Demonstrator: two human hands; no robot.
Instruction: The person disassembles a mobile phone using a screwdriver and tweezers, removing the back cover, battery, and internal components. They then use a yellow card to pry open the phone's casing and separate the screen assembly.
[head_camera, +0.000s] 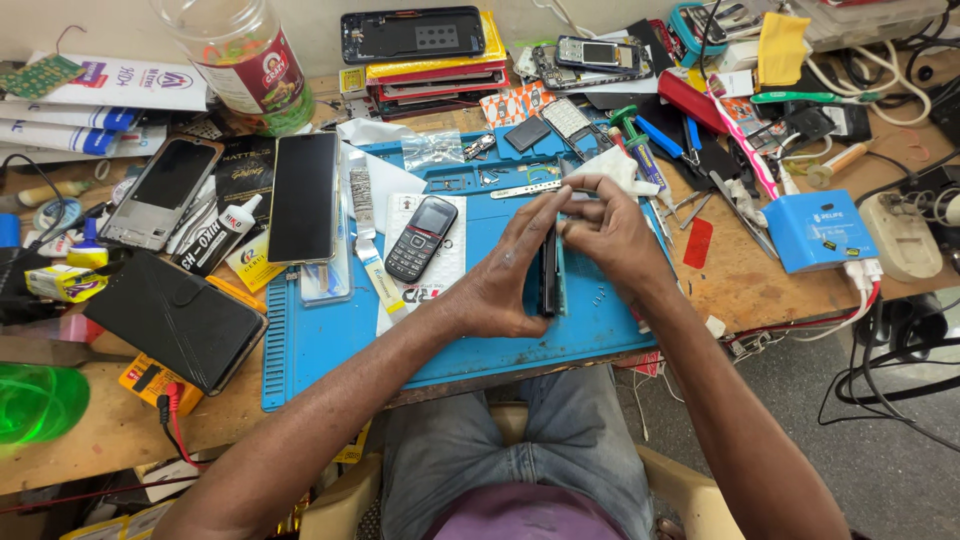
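Left hand (510, 275) and right hand (610, 235) pressed from both sides, fingers nearly straight, clasping slim black phone body (549, 272) held on edge above blue rubber work mat (330, 335). At ten o'clock, small black keypad phone (421, 238) lying flat.

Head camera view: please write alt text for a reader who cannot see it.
Both hands, left hand and right hand, hold a thin dark phone edge-up over a blue repair mat. A small keypad phone lies on the mat; tools and phones crowd the wooden bench.
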